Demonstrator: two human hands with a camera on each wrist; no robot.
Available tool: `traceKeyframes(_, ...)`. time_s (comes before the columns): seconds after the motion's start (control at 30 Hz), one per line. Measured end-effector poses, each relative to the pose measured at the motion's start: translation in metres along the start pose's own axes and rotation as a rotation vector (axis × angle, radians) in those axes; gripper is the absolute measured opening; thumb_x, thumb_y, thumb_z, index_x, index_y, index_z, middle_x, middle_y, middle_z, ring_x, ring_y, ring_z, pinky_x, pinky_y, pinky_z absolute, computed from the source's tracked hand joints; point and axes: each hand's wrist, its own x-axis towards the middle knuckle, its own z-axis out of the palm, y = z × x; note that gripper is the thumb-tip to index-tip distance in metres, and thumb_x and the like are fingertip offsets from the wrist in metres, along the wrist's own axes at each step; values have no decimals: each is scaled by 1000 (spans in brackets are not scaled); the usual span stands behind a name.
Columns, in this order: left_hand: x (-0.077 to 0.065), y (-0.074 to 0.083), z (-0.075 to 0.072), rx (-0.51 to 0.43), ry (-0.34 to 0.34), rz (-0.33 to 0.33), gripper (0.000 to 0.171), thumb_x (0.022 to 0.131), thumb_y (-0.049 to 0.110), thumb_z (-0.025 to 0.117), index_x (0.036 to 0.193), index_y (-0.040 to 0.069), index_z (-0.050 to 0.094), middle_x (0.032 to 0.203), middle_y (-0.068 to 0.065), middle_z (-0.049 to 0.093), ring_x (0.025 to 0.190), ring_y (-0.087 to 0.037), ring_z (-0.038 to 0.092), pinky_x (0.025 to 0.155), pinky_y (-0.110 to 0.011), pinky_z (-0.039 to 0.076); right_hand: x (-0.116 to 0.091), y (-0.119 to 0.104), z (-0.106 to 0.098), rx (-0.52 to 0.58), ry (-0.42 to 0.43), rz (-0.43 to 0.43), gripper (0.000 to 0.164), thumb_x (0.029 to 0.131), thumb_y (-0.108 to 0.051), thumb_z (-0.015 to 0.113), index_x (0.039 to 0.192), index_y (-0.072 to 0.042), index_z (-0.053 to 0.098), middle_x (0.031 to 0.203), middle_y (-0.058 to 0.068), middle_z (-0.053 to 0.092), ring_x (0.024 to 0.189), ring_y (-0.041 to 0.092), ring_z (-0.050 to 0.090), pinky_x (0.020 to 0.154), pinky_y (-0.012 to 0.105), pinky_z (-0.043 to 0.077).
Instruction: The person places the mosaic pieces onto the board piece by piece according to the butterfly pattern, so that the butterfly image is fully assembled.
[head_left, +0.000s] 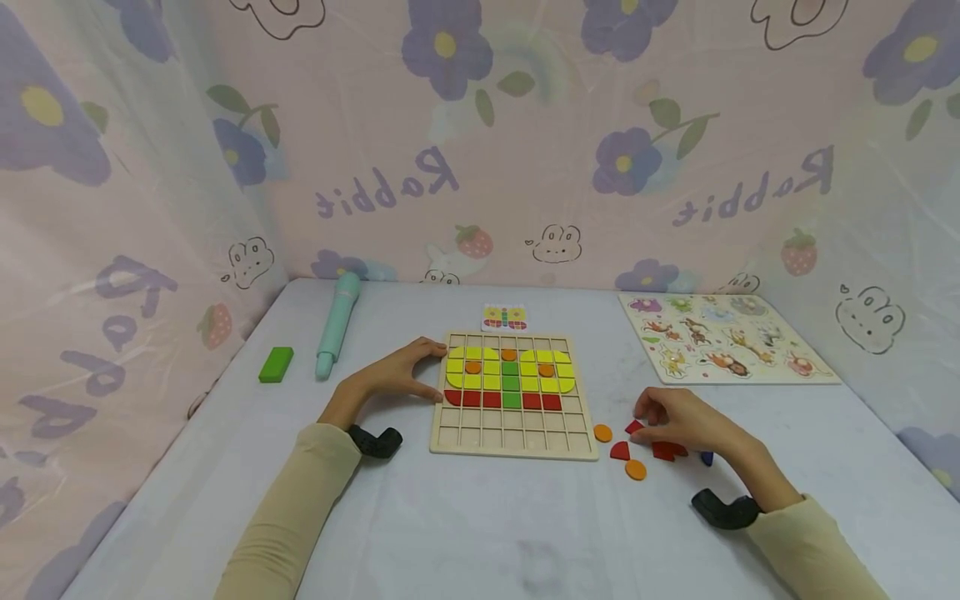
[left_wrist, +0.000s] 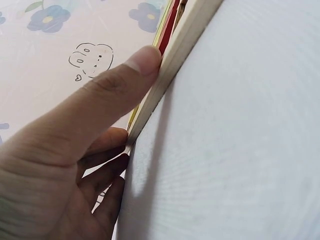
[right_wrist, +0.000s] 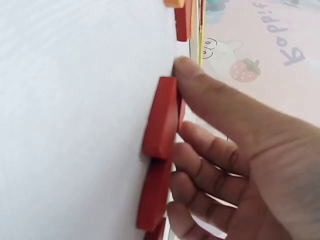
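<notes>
A wooden grid board (head_left: pixel 480 437) lies on the table, filled in part with yellow, green, red and orange pieces that form a butterfly pattern. My left hand (head_left: pixel 401 371) rests along the board's left edge, and in the left wrist view its thumb (left_wrist: pixel 145 60) touches the side. To the right of the board, my right hand (head_left: pixel 686 417) pinches a small red piece (head_left: pixel 634 427) between thumb and fingertips, low over the table. Other red pieces (right_wrist: pixel 162 120) lie close under that hand. A red quarter-round piece (head_left: pixel 619 451) and two orange discs (head_left: pixel 636 470) lie nearer the board.
Behind the board stands a small butterfly pattern card (head_left: pixel 505 317). An animal puzzle board (head_left: pixel 720 337) lies at the back right. A mint-green stick (head_left: pixel 337 325) and a green block (head_left: pixel 276 364) lie at the left. A blue piece (head_left: pixel 707 457) shows beside my right wrist.
</notes>
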Motion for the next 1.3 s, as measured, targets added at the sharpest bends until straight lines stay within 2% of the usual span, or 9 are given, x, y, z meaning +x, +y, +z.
traceKeyframes(0.13,0,-1,0,4,1,9,81,72,35,80,137,4,43,140,-9,40,134,-26,30,113,-43,20,1,4,-1,41,-17,-52,28,79,-32,74,91,-11,61,75,-7,58,67,7,52,62,21,49)
traceKeyframes(0.33,-1,-1,-1,5,4,15,82,72,36,80,137,3,43,140,-11,40,134,-27,30,113,-45,21,6,1,-1,-13,34,-113,22,78,-25,75,95,-14,65,82,-9,58,76,7,52,68,23,48)
traceKeyframes(0.5,-1,-1,-1,2,3,3,82,71,36,80,137,4,43,140,-10,40,134,-26,30,113,-44,21,23,-13,0,-18,55,-212,24,78,-28,75,97,-17,66,88,-10,60,82,11,52,74,30,49)
traceKeyframes(0.67,0,-1,0,4,8,-2,83,71,39,79,138,6,43,140,-8,40,135,-26,30,113,-44,21,44,-28,5,-12,3,-269,24,80,-29,74,100,-19,67,92,-10,60,84,11,52,75,30,49)
traceKeyframes(0.83,0,-2,2,-1,4,-11,83,71,39,80,138,7,43,141,-8,39,135,-25,29,113,-43,20,54,-35,10,-17,-45,-258,24,80,-24,73,103,-18,67,94,-8,59,84,14,51,75,30,48)
traceKeyframes(1.07,1,-4,2,10,6,-5,82,71,38,80,138,7,43,141,-8,40,135,-25,29,113,-43,20,55,-39,11,1,-54,-197,43,75,-38,77,106,-13,60,83,-3,54,79,16,49,67,26,44)
traceKeyframes(1.2,1,-3,1,9,4,-4,82,71,37,80,138,6,43,140,-8,40,135,-24,29,113,-42,20,57,-40,11,-10,-55,-175,38,78,-37,75,102,-12,60,81,-5,53,76,13,48,65,22,45)
traceKeyframes(1.3,1,-2,1,5,4,-7,82,71,37,80,138,7,43,141,-8,40,135,-24,29,113,-42,20,58,-40,11,-15,-55,-194,32,80,-31,74,102,-11,63,82,-7,55,77,12,49,67,23,46)
